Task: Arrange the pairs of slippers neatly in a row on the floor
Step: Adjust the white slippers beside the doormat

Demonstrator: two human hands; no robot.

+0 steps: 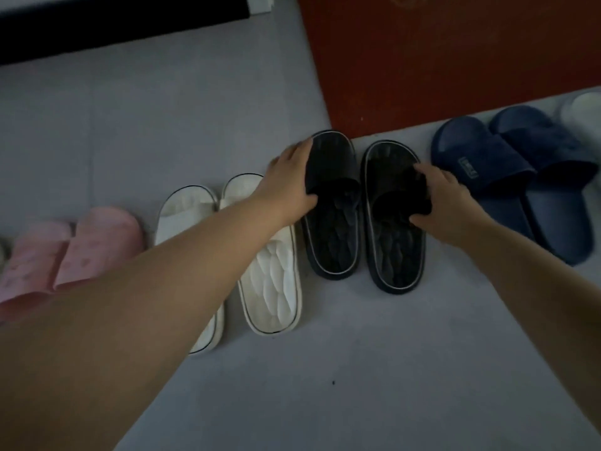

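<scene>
Several pairs of slippers lie side by side on the grey floor (pixel 357 369). A black pair sits in the middle: my left hand (pixel 289 180) grips the strap of the left black slipper (pixel 335 236), and my right hand (pixel 448 203) grips the strap of the right black slipper (pixel 395 255). To their left lies a white pair (pixel 273 284), partly hidden by my left forearm. A pink pair (pixel 74 252) is at the far left. A dark blue pair (pixel 527 177) lies to the right.
A red doormat (pixel 455 60) covers the floor behind the black and blue pairs. A pale slipper (pixel 585 112) shows at the right edge. A dark strip (pixel 113 24) runs along the top left.
</scene>
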